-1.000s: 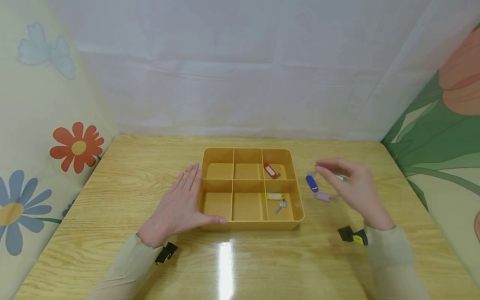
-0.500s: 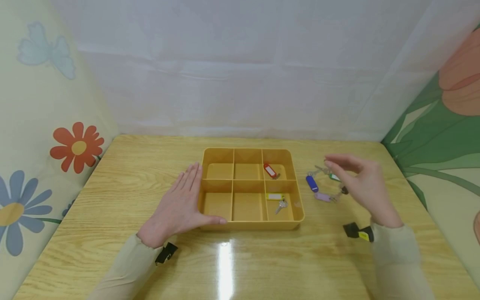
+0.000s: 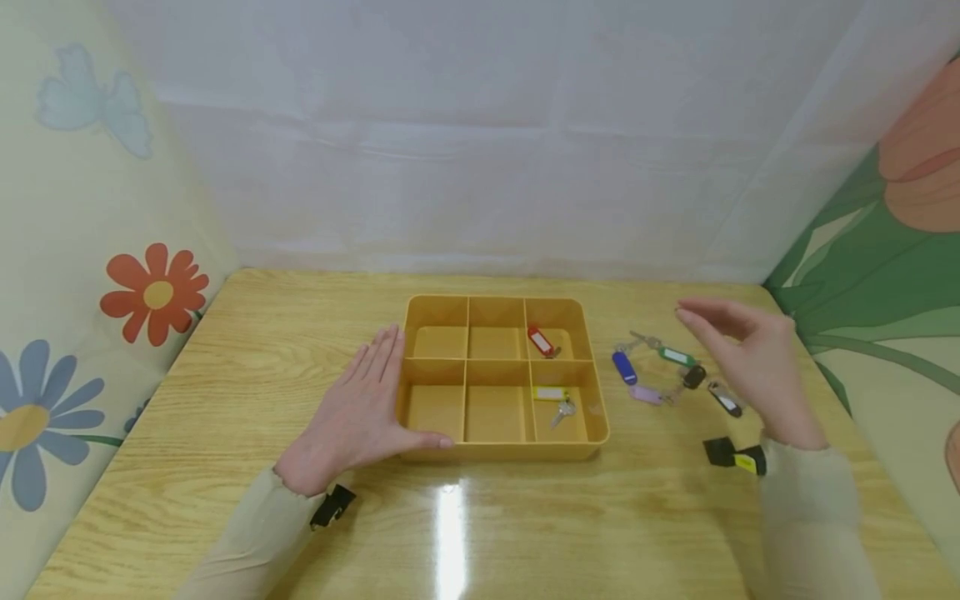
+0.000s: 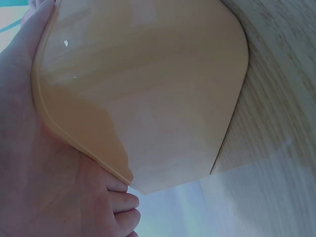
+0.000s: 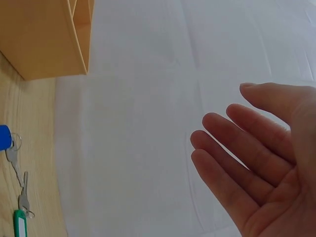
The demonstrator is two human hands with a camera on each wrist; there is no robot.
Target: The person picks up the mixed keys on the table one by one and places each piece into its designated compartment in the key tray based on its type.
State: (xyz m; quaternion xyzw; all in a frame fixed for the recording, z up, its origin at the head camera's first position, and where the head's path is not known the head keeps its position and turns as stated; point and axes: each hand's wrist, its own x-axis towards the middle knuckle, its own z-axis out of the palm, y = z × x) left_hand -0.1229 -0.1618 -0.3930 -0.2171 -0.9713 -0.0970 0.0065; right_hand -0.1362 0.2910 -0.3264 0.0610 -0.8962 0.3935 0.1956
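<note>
A yellow six-compartment organizer box (image 3: pixel 498 450) sits mid-table. My left hand (image 3: pixel 352 412) rests against its left side with fingers straight, the thumb lying along the front rim. In the back right compartment lies a key with a red tag (image 3: pixel 540 341); the front right one holds a key with a yellow tag (image 3: pixel 550 392). My right hand (image 3: pixel 757 367) hovers over the table's right side, fingers relaxed and nothing in them, as the right wrist view shows. To its left lie keys with a blue tag (image 3: pixel 624 367), a lilac tag (image 3: pixel 646 395), a green tag (image 3: pixel 677 357) and a black tag (image 3: pixel 725 400).
A black-headed key (image 3: pixel 693 377) lies among the loose tags. Behind the wooden table (image 3: pixel 525 533) hangs a white cloth (image 3: pixel 480 167). Flower-patterned panels (image 3: pixel 157 295) stand on both sides. Black straps (image 3: pixel 735 457) hang at both wrists.
My right hand has moved right, away from the box and the loose keys, uncovering the green and black tags. My left hand has stayed on the box.
</note>
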